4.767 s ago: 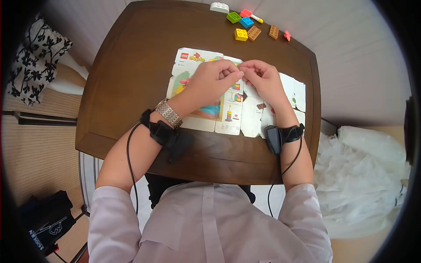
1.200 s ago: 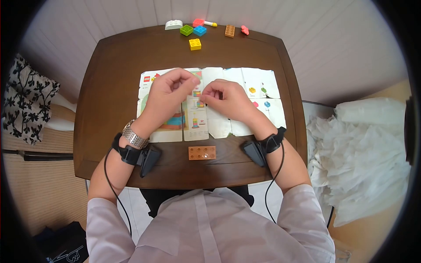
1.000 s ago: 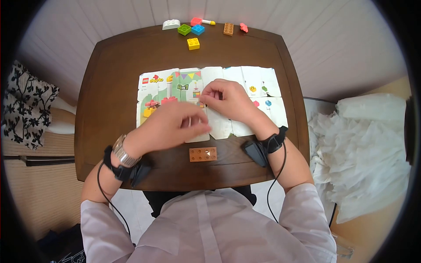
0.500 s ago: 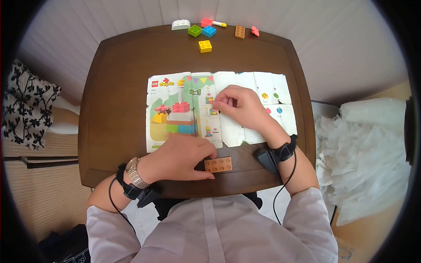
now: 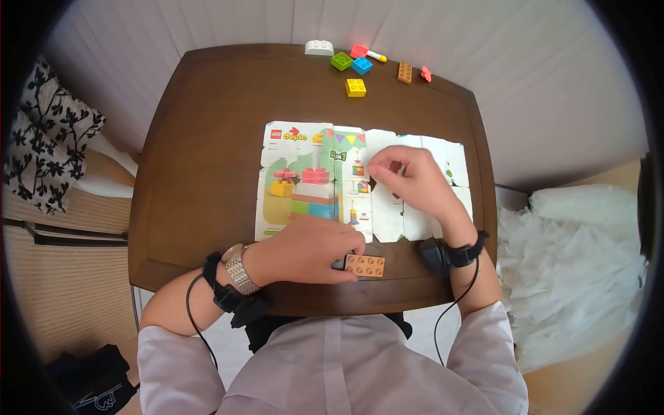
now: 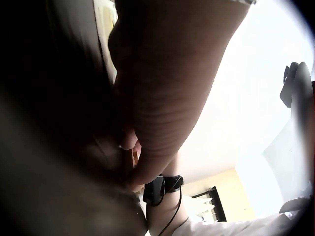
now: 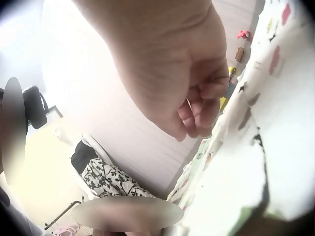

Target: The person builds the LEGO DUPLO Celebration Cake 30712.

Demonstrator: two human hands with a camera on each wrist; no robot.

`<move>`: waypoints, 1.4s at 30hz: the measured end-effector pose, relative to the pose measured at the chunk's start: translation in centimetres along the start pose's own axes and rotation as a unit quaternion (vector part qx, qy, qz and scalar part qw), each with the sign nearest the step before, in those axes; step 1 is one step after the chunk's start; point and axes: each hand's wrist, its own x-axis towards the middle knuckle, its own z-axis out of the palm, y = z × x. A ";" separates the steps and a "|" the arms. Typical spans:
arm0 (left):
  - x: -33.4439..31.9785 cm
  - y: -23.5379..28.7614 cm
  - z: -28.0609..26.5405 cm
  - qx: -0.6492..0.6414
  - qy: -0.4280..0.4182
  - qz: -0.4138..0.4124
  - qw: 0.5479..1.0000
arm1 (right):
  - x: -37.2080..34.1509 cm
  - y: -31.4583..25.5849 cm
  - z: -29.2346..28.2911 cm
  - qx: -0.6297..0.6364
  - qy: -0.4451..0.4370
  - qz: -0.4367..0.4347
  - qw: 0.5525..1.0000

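In the head view, the left grip (image 5: 308,252) pinches the left end of a brown eight-stud Duplo plate (image 5: 366,265) between thumb and forefinger; the rest of the plate juts out to the right of that grip, studs up, over the near part of the counter (image 5: 200,138). The left wrist view shows far less: the grip is in deep shade, the studs are hidden, and only a narrow orange-brown sliver of the plate appears between thumb and finger.

The right grip (image 5: 418,181) is over the creased Duplo booklet (image 5: 387,218), farther from the body than the left grip. From above, its thumb and forefinger look nearly together; the right wrist view opens up the underside, with the fingers loosely curled, a gap by the thumb and nothing held. Neither view settles whether the fingertips touch the paper.

Only the head view sets out the pieces beyond both grips clearly: a yellow brick (image 5: 355,88) nearest, then a blue brick (image 5: 362,66), a green brick (image 5: 341,61), a white arched brick (image 5: 319,48), and a pink brick (image 5: 358,51) beside a yellow-tipped candle (image 5: 377,56). A second brown plate (image 5: 405,72) and a pink flower piece (image 5: 426,74) lie to the right of these; the right wrist view catches this pair small, past the right grip.
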 end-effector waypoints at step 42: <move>0.6 0.2 -0.8 -0.059 -0.062 -0.047 0.995 | 9.6 10.6 -2.3 -0.013 0.134 0.068 0.989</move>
